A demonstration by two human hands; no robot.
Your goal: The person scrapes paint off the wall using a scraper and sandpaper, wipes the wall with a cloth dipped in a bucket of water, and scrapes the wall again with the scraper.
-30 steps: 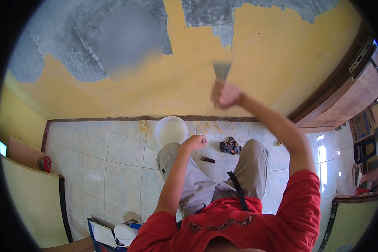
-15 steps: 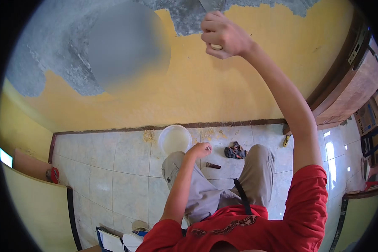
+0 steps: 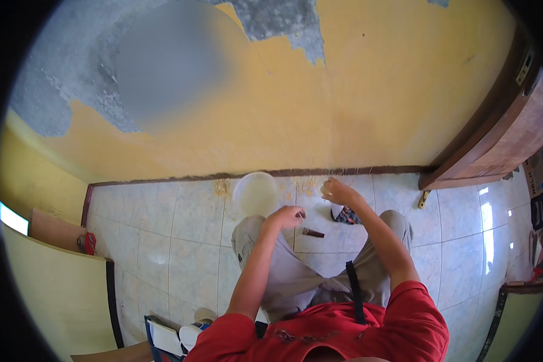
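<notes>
My right hand is low above the floor near the wall, closed round what looks like a pale-handled scraper. Only the handle end and a whitish flat part below the fingers show. Beneath that hand lies a crumpled dark cloth. My left hand rests by my left knee, fingers curled; whether anything is in them is hidden. Beside it stands a round whitish tub with pale liquid. A short dark brush-like tool lies on the tiles between my knees.
The yellow wall has bare grey patches, and flakes lie along its foot. At right are a yellow-handled tool and a wooden door. A pale panel stands at left. A grey blur covers part of the upper wall.
My right hand has come down from high on the wall to just above the floor by the dark cloth. My left hand has stayed by the knee. The view has shifted slightly.
</notes>
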